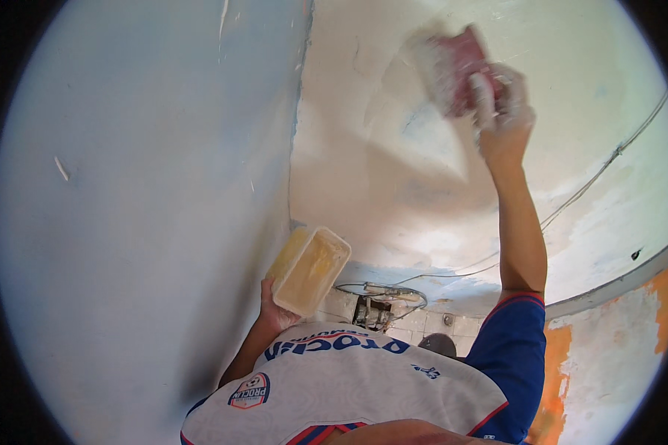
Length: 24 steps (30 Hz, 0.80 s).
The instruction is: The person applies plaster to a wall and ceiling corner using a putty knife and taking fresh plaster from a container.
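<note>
My right hand [503,111] is raised at the upper right with its whitened fingers curled round a red, flat hand tool [464,67], blurred and smeared with white, against or just over the pale, patchy plaster surface [367,141]; contact is unclear. At the lower middle my left hand [277,308] grips a rectangular translucent plastic tub [334,252] by its side. The tub is tilted and has pale, yellowish residue inside.
A pale blue-grey wall [111,208] fills the left side, meeting the plaster along a corner. Cables [586,182] cross the plaster on the right. Looped wiring around a metal box [375,311] lies beyond my shirt, near white tiles [416,322]. Orange patches [553,374] show at lower right.
</note>
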Tool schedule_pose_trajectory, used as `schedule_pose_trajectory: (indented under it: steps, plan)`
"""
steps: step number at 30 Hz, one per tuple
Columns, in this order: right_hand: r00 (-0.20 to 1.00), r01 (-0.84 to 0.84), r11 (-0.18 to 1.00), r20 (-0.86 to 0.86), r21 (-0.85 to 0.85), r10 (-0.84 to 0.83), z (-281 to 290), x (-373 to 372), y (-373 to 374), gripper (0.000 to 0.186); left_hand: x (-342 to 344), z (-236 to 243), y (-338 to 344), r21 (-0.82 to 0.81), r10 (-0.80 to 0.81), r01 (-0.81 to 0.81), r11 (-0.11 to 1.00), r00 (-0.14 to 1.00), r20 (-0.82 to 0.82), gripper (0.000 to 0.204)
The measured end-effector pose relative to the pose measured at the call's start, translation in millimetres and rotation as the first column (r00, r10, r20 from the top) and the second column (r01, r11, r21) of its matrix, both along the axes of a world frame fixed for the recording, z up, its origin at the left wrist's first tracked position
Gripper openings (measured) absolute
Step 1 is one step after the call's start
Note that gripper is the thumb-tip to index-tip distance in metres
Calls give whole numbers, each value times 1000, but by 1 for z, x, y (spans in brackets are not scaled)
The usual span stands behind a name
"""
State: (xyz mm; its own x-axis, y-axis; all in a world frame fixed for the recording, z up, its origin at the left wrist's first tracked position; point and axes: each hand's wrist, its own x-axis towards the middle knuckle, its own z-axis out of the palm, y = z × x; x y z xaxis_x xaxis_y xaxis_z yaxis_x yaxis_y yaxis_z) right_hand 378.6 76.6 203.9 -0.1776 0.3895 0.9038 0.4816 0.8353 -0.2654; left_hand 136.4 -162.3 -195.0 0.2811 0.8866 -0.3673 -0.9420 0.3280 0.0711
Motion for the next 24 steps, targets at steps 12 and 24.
schedule_pose_trajectory:
  steps: [12, 24]
  plan:
    - [902, -101, 985, 431, 137, 33, -22, -1, 5, 22, 13, -2, 9, 38, 6, -5, 999, 999, -47, 77]
    - [824, 69, 958, 525, 277, -211, -53, -6, 33, 19, 2, 4, -5, 21, -14, 16, 1000, 996, -88, 74]
